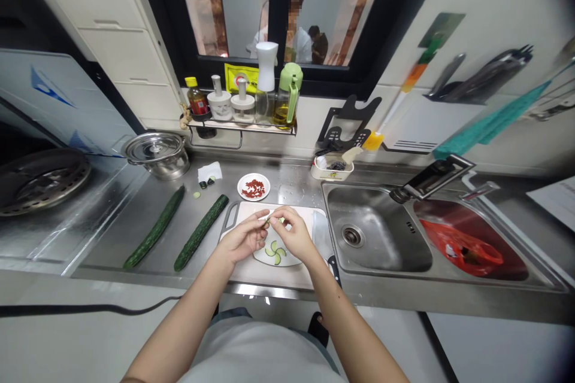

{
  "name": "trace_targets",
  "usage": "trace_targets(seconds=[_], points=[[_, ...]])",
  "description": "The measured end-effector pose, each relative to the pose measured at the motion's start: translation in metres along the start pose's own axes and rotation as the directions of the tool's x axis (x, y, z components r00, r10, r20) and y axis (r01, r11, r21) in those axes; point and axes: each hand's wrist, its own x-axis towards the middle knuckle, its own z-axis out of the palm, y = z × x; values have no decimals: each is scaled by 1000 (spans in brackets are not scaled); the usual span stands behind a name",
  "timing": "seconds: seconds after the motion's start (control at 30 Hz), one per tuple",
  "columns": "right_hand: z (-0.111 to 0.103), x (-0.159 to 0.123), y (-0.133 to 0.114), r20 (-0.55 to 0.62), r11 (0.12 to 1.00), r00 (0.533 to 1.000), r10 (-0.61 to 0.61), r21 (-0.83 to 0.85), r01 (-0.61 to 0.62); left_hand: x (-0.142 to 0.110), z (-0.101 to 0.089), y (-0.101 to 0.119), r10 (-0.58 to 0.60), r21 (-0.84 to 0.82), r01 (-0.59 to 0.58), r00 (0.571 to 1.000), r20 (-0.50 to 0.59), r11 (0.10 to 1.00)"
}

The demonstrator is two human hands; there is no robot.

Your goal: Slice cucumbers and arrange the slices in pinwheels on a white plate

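My left hand (242, 238) and my right hand (294, 232) meet above a small white plate (287, 261) on a white cutting board (269, 275). Together the fingertips pinch a small green cucumber piece (268, 220). A few cucumber slices (275, 251) lie on the plate under my hands. A knife (324, 239) rests along the board's right edge, its black handle toward me. Two whole cucumbers (157, 227) (202, 231) lie on the steel counter to the left of the board.
A small dish of red chopped bits (254, 187) sits behind the board. A lidded steel pot (157, 154) stands at back left, a rack of bottles (245, 109) behind. A double sink (372, 233) at right holds a red bag (462, 248). A person shows behind the window.
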Motion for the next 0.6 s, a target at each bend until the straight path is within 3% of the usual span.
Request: trace_targets(seconds=[0.17, 0.4, 0.6], points=[[-1, -1, -2, 11, 1000, 1000, 5, -23, -4, -10, 9, 8, 152, 157, -138, 985, -87, 978], [-5, -2, -11, 35, 997, 998, 55, 59, -57, -25, 30, 15, 407, 353, -354, 909, -89, 866], [-5, 0, -15, 26, 995, 997, 77, 69, -78, -31, 34, 17, 611, 621, -467, 791, -24, 629]])
